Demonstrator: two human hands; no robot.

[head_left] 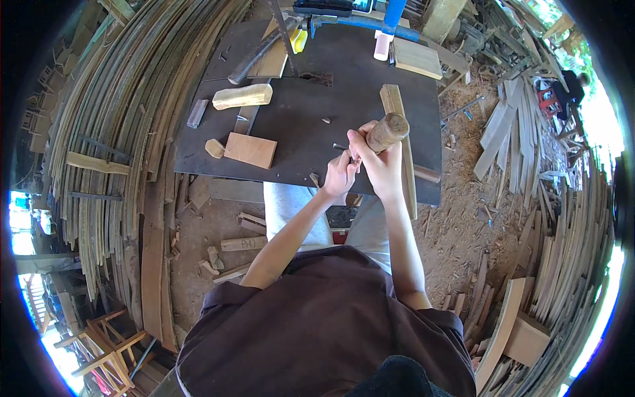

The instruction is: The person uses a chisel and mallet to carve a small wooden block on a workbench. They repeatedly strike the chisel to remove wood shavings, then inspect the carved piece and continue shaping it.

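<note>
Both my hands meet above the near right part of the dark tabletop (297,149). My right hand (383,167) is closed around a thick round wooden mallet (388,132), its blunt end tilted up and away from me. Just left of it, my left hand (340,176) is closed, fingers pinched on a thin dark metal tool (340,146); its short tip sticks out to the left, and its kind is hidden by the fingers. A long narrow wooden board (391,99) lies under and beside the mallet, running toward me along the table's right side.
On the table's left are a flat wooden block (251,150), a pale rough wood piece (242,96) and a small wood offcut (214,148). A blue clamp (364,23) and a pink bottle (382,47) stand at the far edge. Stacked planks (126,132) line the left.
</note>
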